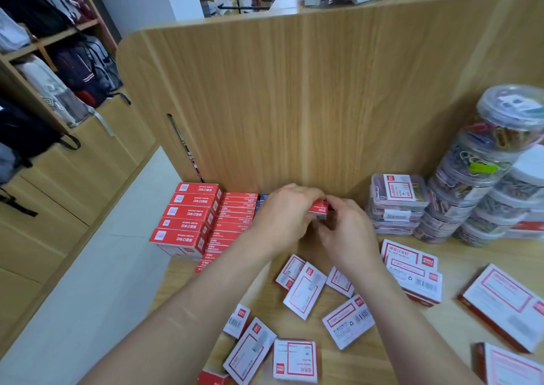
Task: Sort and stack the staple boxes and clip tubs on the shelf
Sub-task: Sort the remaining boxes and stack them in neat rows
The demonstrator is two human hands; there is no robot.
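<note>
- Red staple box (318,208), gripped by left hand (282,214) and right hand (344,231), fingers curled round it, near the back panel (294,105).
- Left of the grip: stacked rows (191,217) look done.
- Right: clip tubs (471,178) piled.
- Nearer than the grip: loose boxes (306,290) lie unsorted; roughly half remains, I judge.

Loose boxes (304,289) across shelf front (382,355)

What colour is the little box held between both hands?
The box is red with white lettering; head view.

We read "deli" on a white staple box (409,254) — also upside down on the red boxes (188,217). Finer print blurs.
</note>
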